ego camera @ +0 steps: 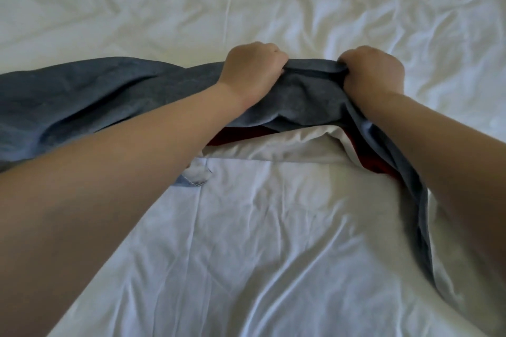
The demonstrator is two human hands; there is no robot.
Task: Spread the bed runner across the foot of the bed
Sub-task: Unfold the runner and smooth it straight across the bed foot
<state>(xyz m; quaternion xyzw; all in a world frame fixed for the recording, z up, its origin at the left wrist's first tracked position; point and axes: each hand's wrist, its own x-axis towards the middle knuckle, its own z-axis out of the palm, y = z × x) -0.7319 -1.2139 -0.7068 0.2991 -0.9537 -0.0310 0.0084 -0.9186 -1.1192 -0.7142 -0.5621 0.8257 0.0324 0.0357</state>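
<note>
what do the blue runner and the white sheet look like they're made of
The blue runner looks like a soft matte woven cloth, perhaps cotton or chambray: faintly heathered, draping in heavy folds, with a red underside showing. The white sheet looks like thin smooth cotton or a blend: sharp fine creases and a slight sheen.

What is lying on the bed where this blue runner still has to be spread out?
Nothing visible. Both hands, left hand and right hand, already grip the bed runner, and the white sheet around it is wrinkled but bare. Red fabric shows beneath the runner.
</note>
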